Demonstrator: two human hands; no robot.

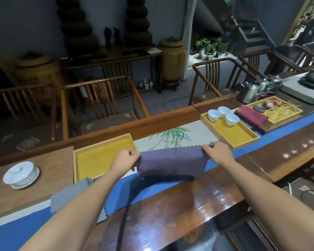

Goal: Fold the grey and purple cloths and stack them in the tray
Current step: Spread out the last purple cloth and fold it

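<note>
Left hand (124,159) forearm hides part of grey cloth (69,195).

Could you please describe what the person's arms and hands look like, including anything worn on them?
Both forearms are bare, with no sleeves in view. The left hand and right hand wear no gloves, and no rings, watch or bracelets show.

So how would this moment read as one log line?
left hand: pinching purple cloth | right hand: same | grey cloth: beside tray

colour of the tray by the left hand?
Yellow inside, pale wood rim: the tray, head view.
</note>
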